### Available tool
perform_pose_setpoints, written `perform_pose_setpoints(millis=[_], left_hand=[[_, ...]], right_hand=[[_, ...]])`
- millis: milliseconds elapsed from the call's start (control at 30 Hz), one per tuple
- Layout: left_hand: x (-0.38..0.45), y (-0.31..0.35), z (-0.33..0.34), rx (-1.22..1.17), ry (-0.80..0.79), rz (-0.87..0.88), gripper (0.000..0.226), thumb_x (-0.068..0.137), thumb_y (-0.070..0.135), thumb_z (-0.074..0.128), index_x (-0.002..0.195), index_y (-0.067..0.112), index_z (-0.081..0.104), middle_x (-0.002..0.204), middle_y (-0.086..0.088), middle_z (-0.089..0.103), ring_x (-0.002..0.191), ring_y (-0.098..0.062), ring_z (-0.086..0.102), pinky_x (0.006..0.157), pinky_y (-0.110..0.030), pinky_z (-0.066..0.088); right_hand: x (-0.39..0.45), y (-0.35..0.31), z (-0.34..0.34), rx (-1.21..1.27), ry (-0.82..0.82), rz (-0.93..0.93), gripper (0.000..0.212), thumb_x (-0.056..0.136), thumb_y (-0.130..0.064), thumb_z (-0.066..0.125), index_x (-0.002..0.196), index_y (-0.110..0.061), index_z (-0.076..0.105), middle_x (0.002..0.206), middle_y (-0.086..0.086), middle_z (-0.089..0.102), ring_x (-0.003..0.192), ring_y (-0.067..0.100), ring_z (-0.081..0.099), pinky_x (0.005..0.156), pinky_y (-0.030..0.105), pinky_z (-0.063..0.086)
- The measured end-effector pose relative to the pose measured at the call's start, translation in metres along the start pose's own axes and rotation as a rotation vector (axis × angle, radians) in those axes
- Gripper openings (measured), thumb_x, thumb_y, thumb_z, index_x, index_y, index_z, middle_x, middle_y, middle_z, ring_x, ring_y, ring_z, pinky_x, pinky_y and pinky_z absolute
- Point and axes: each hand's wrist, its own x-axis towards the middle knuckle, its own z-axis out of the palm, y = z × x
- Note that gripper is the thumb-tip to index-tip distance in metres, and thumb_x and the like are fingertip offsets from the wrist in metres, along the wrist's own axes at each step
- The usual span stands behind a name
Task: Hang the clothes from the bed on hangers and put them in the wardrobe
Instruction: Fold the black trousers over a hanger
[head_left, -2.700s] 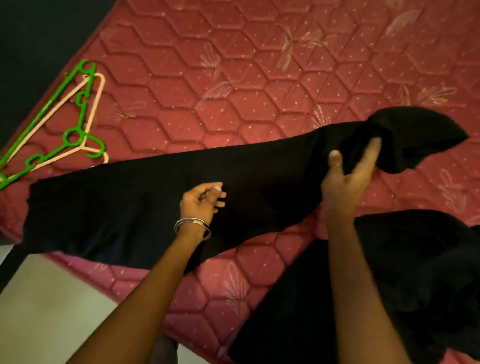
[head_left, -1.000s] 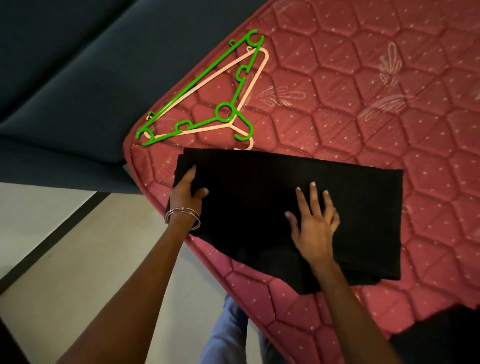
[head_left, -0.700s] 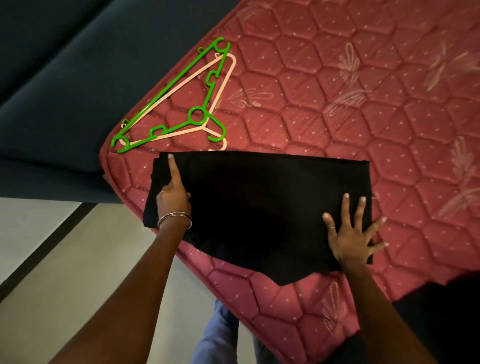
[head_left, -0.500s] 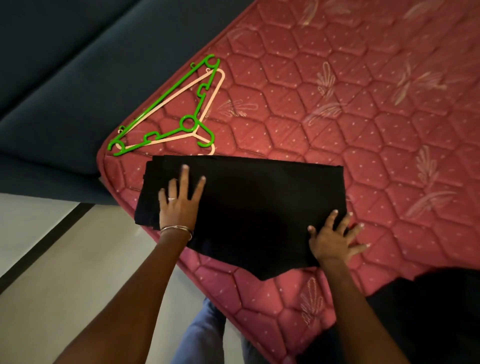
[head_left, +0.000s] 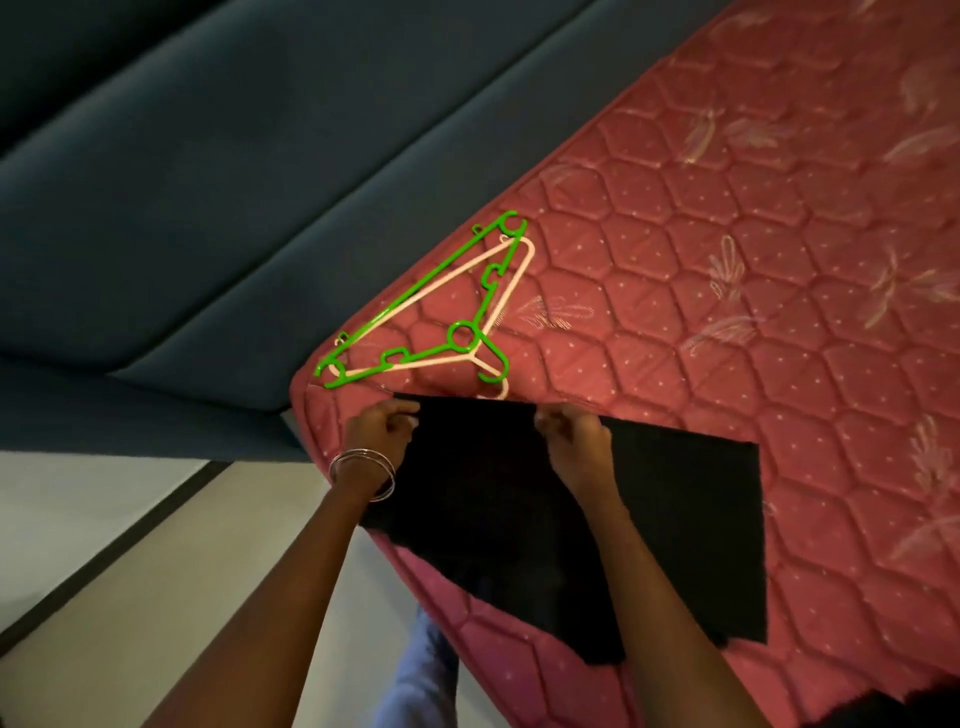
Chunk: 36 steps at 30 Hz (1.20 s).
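A folded black garment (head_left: 685, 509) lies flat at the near corner of the red quilted mattress (head_left: 727, 291). My left hand (head_left: 382, 428), with bangles on the wrist, pinches its far left corner. My right hand (head_left: 574, 436) grips the far edge a little to the right. Just beyond the cloth lies a green hanger (head_left: 436, 306) stacked on a pale pink hanger (head_left: 511, 283), the pink hook touching the cloth's far edge.
A dark blue upholstered bed frame (head_left: 208, 208) runs along the mattress's left side. Pale floor (head_left: 104, 597) with a dark strip lies below left. More black cloth (head_left: 893, 709) shows at the bottom right corner. My legs (head_left: 421, 680) stand at the mattress edge.
Both hands were pressing flat on the folded cloth; they have moved up to its far edge and now curl round it. The view has shifted, putting the bed corner at centre.
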Motion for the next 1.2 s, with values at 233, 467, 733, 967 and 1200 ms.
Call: perform_pose_setpoints(millis=[233, 467, 733, 967, 1200], left_hand=[[0.096, 0.013, -0.067, 0.033, -0.001, 0.015, 0.024, 0.082, 0.002, 0.057, 0.085, 0.022, 0.070, 0.076, -0.004, 0.070, 0.071, -0.021, 0.066, 0.079, -0.036, 0.054], [0.149, 0.018, -0.100, 0.275, -0.067, 0.064, 0.023, 0.084, 0.001, 0.057, 0.101, 0.007, 0.072, 0.100, -0.009, 0.070, 0.089, -0.016, 0.060, 0.074, -0.014, 0.038], [0.155, 0.032, -0.079, 0.485, -0.115, 0.324, 0.059, 0.070, 0.051, 0.056, 0.123, 0.023, 0.061, 0.118, -0.009, 0.060, 0.106, -0.036, 0.055, 0.090, -0.049, 0.046], [0.124, 0.100, -0.043, 0.407, -0.168, 0.630, 0.047, 0.080, 0.040, 0.055, 0.111, 0.007, 0.066, 0.093, -0.013, 0.068, 0.083, -0.033, 0.063, 0.079, -0.038, 0.050], [0.035, 0.130, 0.025, 0.110, -0.030, 0.549, 0.024, 0.086, 0.023, 0.059, 0.087, 0.002, 0.071, 0.075, -0.017, 0.066, 0.068, -0.028, 0.059, 0.065, -0.032, 0.042]], right_hand=[[0.124, -0.052, 0.082, -0.326, 0.017, 0.300, 0.036, 0.084, -0.036, 0.067, 0.106, -0.009, 0.062, 0.112, 0.017, 0.060, 0.106, 0.038, 0.057, 0.088, 0.042, 0.049], [0.147, -0.088, 0.107, 0.156, 0.163, 0.287, 0.008, 0.090, -0.005, 0.054, 0.088, -0.011, 0.058, 0.083, 0.007, 0.065, 0.079, 0.023, 0.066, 0.074, 0.032, 0.051], [0.148, -0.143, 0.074, 0.641, 0.263, 0.120, 0.020, 0.098, -0.005, 0.050, 0.083, -0.011, 0.062, 0.054, -0.011, 0.061, 0.048, 0.001, 0.054, 0.049, 0.019, 0.048], [0.122, -0.167, 0.004, 0.739, 0.387, -0.055, 0.019, 0.093, -0.009, 0.060, 0.075, -0.013, 0.065, 0.056, -0.008, 0.065, 0.048, 0.003, 0.052, 0.046, 0.019, 0.043], [0.067, -0.110, -0.086, 0.852, 0.236, -0.028, 0.024, 0.096, -0.029, 0.055, 0.086, -0.010, 0.066, 0.077, 0.007, 0.070, 0.060, 0.014, 0.060, 0.056, 0.024, 0.051]])
